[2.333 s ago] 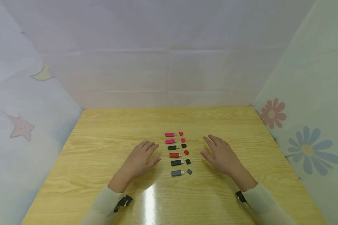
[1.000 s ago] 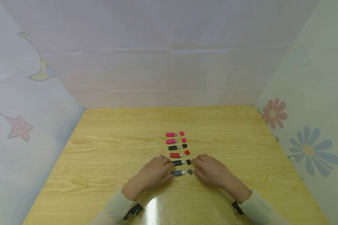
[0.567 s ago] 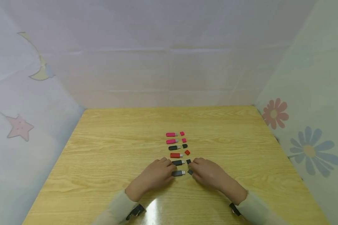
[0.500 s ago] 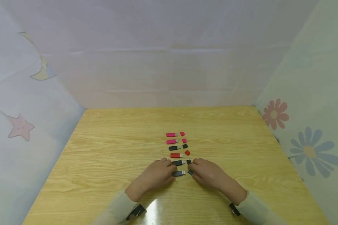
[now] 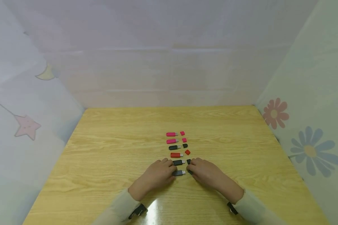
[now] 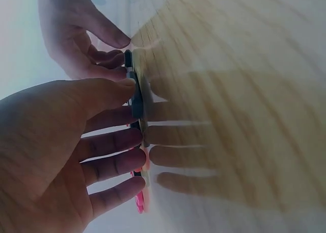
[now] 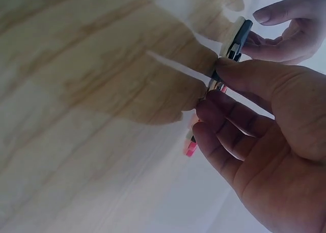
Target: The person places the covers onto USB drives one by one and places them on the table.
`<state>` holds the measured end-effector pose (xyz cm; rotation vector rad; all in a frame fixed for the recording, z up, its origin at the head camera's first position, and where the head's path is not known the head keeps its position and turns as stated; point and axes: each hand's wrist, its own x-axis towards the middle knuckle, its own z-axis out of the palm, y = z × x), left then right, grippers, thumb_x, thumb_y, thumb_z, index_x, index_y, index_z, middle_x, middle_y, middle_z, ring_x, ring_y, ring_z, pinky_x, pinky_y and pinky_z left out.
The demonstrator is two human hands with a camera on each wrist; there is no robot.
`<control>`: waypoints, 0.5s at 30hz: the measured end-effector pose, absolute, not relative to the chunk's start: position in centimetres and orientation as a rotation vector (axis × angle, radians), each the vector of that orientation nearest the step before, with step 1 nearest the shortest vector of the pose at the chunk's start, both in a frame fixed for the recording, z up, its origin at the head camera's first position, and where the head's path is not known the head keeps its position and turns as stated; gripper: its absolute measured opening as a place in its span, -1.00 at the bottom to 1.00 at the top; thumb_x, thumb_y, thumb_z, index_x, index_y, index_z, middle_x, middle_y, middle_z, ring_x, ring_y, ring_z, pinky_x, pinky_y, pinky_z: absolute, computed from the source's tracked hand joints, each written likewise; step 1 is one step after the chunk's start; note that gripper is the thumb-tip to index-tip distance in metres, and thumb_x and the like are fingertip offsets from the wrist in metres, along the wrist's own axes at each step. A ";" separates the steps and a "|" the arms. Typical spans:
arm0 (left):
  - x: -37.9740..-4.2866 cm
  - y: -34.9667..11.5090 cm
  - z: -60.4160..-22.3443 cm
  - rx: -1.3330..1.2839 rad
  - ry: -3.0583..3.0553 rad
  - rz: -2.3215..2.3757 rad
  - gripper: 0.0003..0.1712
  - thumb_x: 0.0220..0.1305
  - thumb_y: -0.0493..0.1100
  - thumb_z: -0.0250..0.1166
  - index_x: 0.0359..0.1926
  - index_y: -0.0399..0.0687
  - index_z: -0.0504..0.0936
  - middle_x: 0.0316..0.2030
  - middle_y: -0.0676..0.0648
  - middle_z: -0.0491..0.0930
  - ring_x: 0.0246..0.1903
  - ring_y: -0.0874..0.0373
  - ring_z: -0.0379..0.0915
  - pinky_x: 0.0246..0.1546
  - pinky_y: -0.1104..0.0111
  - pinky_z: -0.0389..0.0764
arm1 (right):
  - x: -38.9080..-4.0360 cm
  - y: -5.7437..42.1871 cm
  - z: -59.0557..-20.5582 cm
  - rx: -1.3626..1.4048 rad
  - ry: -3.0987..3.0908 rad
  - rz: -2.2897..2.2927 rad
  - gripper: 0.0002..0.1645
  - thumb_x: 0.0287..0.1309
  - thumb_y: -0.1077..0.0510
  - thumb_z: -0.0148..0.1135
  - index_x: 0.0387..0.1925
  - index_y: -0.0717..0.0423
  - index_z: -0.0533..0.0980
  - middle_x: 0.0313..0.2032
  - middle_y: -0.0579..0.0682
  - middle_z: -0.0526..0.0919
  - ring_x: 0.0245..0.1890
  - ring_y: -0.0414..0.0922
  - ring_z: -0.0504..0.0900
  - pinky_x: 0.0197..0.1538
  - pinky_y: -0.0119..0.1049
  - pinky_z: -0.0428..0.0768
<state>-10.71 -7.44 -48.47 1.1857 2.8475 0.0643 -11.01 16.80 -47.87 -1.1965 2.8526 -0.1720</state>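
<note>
In the head view my left hand (image 5: 160,172) is at the left end of a grey USB stick (image 5: 179,172), nearest me in a column. Its thumb and index finger pinch the stick's body, while the other fingers stay spread, as the left wrist view shows. Across from it, my right hand (image 5: 204,172) pinches the small grey cap (image 5: 190,172), mostly hidden under its fingertips. The stick's metal plug points at that cap, with a gap between them. Just beyond lie a black USB stick (image 5: 178,162) and its black cap (image 5: 188,161), close to the fingers.
Farther back lie a red USB stick (image 5: 176,155) with red cap (image 5: 187,152), a dark one (image 5: 174,147) with rounded cap (image 5: 185,145), and two pink sticks (image 5: 172,141) with pink caps (image 5: 184,140). The wooden table (image 5: 115,131) meets cloth walls on three sides.
Both hands have come in from either side and down to the nearest grey stick and its cap. The right fingers have closed over the cap. The other sticks lie as before.
</note>
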 end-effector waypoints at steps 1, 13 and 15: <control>-10.7 -7.4 -48.5 1.186 2.850 0.060 -0.72 0.41 0.12 0.29 -0.03 0.10 0.69 -0.16 0.11 0.58 -0.17 0.22 0.45 -0.15 0.34 0.55 | -11.0 16.8 -47.9 -1.198 2.855 -0.164 -0.79 0.18 0.18 0.45 -0.13 0.02 0.65 -0.26 -0.08 0.59 -0.29 -0.16 0.55 -0.24 -0.29 0.59; -10.7 -7.0 -48.7 1.221 2.896 0.010 -0.79 0.38 0.06 0.34 -0.14 0.08 0.71 -0.23 0.11 0.60 -0.23 0.23 0.48 -0.25 0.37 0.54 | -10.7 16.3 -47.9 -1.136 2.871 -0.169 -0.88 0.21 0.18 0.42 -0.22 0.01 0.64 -0.25 -0.10 0.58 -0.26 -0.17 0.59 -0.20 -0.25 0.64; -10.7 -6.9 -48.8 1.233 2.908 -0.006 -0.82 0.37 0.04 0.34 -0.16 0.08 0.71 -0.24 0.12 0.60 -0.24 0.23 0.49 -0.27 0.38 0.53 | -10.7 16.3 -47.8 -1.124 2.872 -0.165 -0.90 0.22 0.17 0.41 -0.24 0.01 0.63 -0.27 -0.13 0.56 -0.30 -0.21 0.56 -0.24 -0.28 0.63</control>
